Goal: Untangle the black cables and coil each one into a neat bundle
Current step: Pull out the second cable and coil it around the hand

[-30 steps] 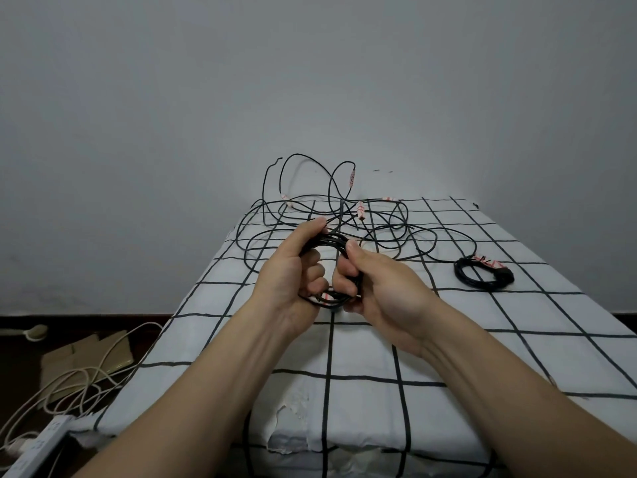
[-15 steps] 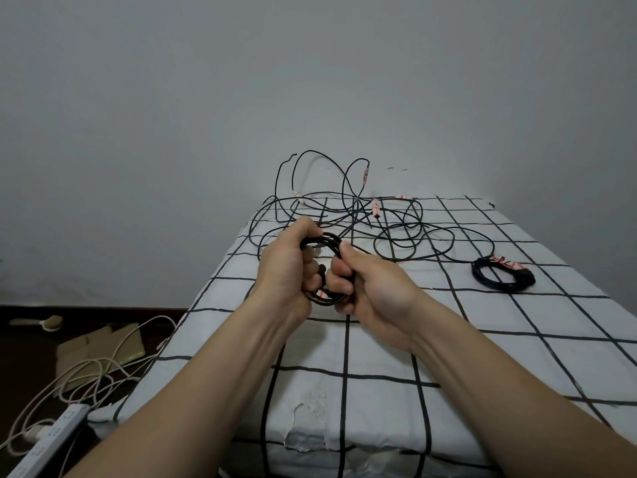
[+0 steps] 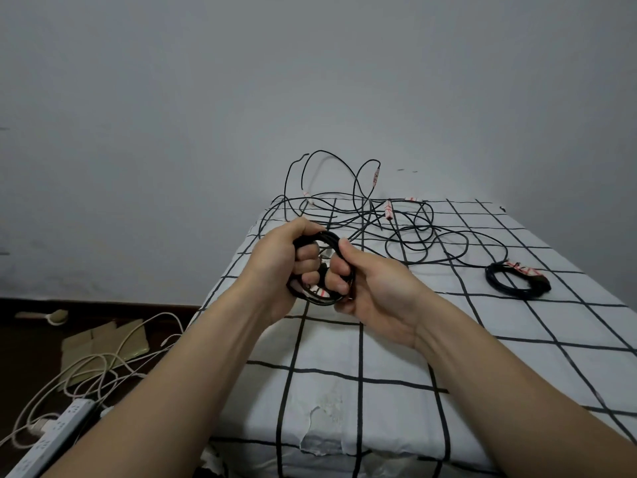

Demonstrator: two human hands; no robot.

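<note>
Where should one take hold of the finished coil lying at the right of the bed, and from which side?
Pinch the finished coil at its bunched, tagged right end, coming from above: it lies flat on the checked sheet, and the loops look bound there, so they should stay together.

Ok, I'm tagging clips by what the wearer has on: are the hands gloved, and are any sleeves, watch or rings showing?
No gloves: the left hand and right hand are bare. The left forearm and right forearm are bare to the picture's bottom edge, so no sleeve shows. Neither wrist has a watch or bracelet, and the visible fingers carry no ring.
</note>
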